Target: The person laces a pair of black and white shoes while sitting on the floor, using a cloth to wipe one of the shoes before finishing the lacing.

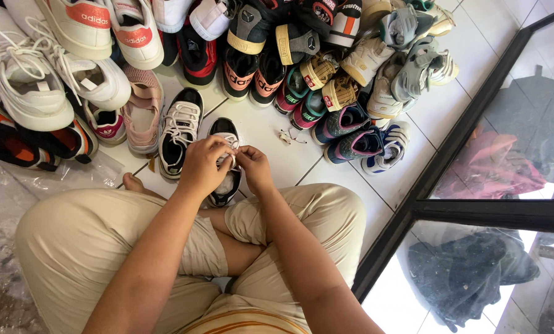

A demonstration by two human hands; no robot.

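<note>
We're looking down at crossed legs on the white tiled floor [271, 133]. Our left hand [204, 166] and right hand [255, 168] meet over a small black-and-white sneaker [225, 162] lying just ahead of our knees, fingers of both pinched together on its white laces [232, 147]. Its matching shoe [181, 130] lies just to the left, a heap of shoes [326, 55] beyond.

Bright daylight, sharp, slight wide-angle edge distortion
</note>
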